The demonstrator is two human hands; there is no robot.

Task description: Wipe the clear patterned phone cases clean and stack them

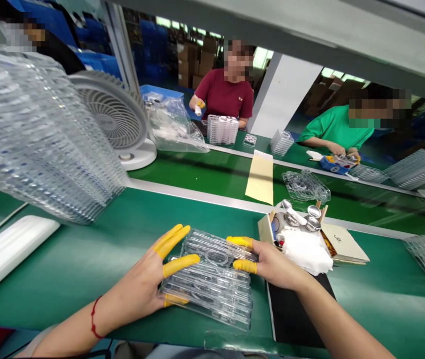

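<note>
Wearer's hands numbered two: left hand (141, 281), right hand (277, 264). Yellow finger covers (181, 266) showed six: four on left, two on right. Handled tray stack (215, 291) was one; trays in it were too overlapped to count. Nearby co-workers (223, 94) were three. Fan (109, 114), red bracelet (93, 319), black sheet (290, 316), yellow paper (260, 177), booklet (343, 242) numbered one each.

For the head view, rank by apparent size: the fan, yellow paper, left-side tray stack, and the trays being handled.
1. Left-side tray stack, largest even cut off by the frame
2. Fan and handled trays: too alike to rank
3. Yellow paper, smallest
</note>
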